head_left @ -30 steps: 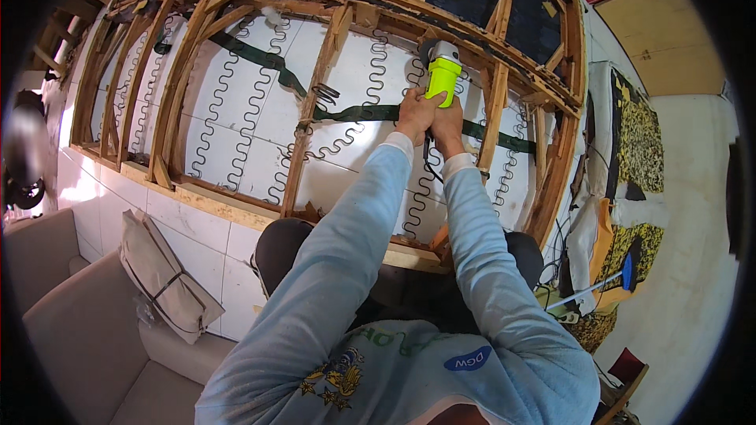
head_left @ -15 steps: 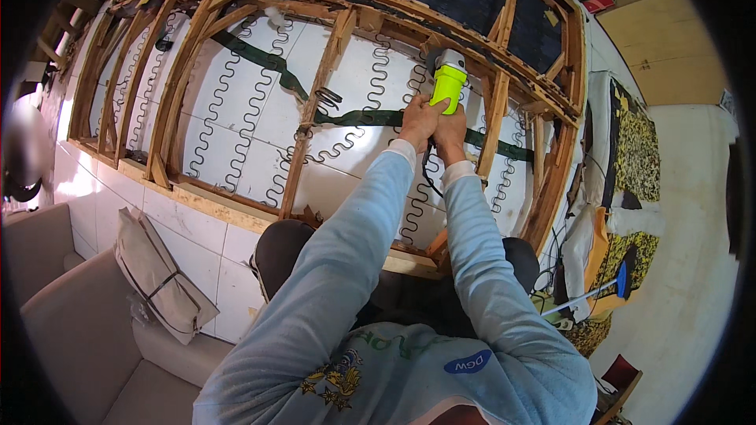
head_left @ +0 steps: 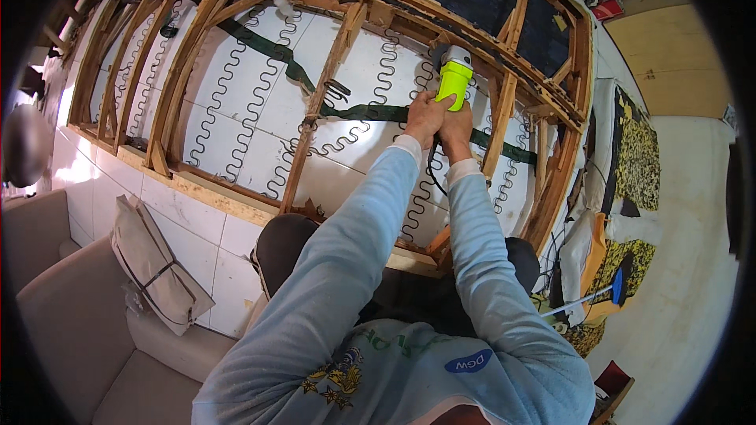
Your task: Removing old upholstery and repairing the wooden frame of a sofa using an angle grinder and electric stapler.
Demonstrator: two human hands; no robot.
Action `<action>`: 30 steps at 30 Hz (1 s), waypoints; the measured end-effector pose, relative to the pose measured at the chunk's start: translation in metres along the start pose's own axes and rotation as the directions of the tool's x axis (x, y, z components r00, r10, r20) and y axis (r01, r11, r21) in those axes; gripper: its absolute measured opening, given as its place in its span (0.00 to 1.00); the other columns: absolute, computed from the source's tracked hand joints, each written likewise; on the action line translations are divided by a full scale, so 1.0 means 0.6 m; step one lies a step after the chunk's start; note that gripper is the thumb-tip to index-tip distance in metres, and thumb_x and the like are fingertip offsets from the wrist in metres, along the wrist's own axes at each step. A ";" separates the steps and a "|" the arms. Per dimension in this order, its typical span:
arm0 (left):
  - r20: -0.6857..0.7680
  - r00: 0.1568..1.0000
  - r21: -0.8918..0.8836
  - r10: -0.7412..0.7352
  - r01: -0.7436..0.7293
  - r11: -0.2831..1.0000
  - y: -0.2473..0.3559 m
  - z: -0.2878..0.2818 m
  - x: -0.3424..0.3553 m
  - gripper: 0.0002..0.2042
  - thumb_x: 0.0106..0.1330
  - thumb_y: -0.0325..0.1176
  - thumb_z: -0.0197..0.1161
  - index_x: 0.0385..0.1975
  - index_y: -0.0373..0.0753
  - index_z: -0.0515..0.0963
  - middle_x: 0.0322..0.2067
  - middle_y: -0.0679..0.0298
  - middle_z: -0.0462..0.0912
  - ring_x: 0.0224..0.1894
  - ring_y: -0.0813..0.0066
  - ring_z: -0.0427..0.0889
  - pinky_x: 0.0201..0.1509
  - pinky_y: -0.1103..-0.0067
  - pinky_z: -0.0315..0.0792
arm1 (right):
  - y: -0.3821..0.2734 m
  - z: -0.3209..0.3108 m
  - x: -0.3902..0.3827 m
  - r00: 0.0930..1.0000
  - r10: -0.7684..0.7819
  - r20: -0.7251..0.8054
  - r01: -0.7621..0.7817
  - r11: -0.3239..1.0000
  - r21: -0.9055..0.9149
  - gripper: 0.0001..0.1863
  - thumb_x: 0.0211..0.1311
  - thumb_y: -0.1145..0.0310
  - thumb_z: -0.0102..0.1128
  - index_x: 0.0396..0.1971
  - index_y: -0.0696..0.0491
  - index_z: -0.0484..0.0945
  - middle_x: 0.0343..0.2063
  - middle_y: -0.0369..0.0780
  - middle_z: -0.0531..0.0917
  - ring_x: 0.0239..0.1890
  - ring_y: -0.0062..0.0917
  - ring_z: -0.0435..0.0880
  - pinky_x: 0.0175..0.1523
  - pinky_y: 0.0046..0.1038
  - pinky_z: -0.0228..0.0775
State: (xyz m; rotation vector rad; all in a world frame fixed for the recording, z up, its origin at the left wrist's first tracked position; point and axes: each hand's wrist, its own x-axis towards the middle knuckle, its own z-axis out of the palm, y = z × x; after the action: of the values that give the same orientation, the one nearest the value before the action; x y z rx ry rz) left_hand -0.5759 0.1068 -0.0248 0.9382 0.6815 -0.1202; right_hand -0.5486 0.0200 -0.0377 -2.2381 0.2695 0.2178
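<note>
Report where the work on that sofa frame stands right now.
Done: the wooden frame is stripped bare, its zigzag springs and green webbing strap exposed. In hand: left hand and right hand grip a yellow power tool against a frame slat. Left: no padding or fabric covers the frame.

Daylight is flooding in evenly; scene is reading bright. White tiled floor (head_left: 197, 224) is glaring hardest at its left edge, washing out detail. Shadows are staying soft. Fisheye is bending the wooden sofa frame (head_left: 331, 86) toward the rim; black vignette is ringing the view. Centre is staying sharp, margins are softening.
</note>
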 end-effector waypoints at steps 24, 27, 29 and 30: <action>-0.009 0.999 -0.011 -0.036 0.035 0.999 0.010 0.019 -0.019 0.33 0.63 0.40 0.74 0.64 0.30 0.70 0.55 0.49 0.80 0.55 0.63 0.81 0.59 0.73 0.75 | 0.019 -0.019 0.017 1.000 -0.020 0.011 0.020 0.999 -0.036 0.37 0.48 0.47 0.77 0.51 0.60 0.77 0.44 0.52 0.87 0.48 0.44 0.87 0.52 0.38 0.77; -0.011 1.000 -0.026 -0.005 0.004 1.000 -0.001 0.018 -0.007 0.33 0.63 0.40 0.75 0.63 0.30 0.70 0.55 0.49 0.81 0.54 0.63 0.81 0.59 0.73 0.75 | 0.024 -0.016 0.025 0.999 -0.031 0.031 0.031 0.999 0.009 0.38 0.46 0.47 0.78 0.51 0.59 0.77 0.45 0.52 0.87 0.48 0.44 0.87 0.52 0.38 0.77; -0.019 1.000 -0.022 0.006 -0.006 1.000 -0.003 0.021 -0.005 0.33 0.63 0.39 0.75 0.63 0.30 0.70 0.55 0.49 0.81 0.54 0.63 0.81 0.58 0.73 0.75 | 0.028 -0.017 0.027 0.999 -0.034 0.033 0.034 0.999 0.015 0.38 0.46 0.47 0.78 0.51 0.59 0.77 0.45 0.52 0.87 0.48 0.44 0.87 0.52 0.38 0.77; -0.022 1.000 -0.009 0.008 -0.009 1.000 -0.003 0.022 -0.004 0.33 0.62 0.40 0.75 0.63 0.30 0.70 0.55 0.50 0.81 0.54 0.64 0.81 0.58 0.73 0.75 | 0.030 -0.016 0.028 0.999 -0.037 0.035 0.037 0.999 0.023 0.38 0.46 0.46 0.78 0.51 0.59 0.77 0.45 0.52 0.87 0.48 0.44 0.87 0.52 0.37 0.77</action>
State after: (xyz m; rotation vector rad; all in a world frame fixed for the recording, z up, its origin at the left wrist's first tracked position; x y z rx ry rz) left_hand -0.5719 0.0948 -0.0195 0.9343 0.6975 -0.0994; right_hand -0.5366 -0.0007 -0.0491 -2.2132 0.2104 0.2330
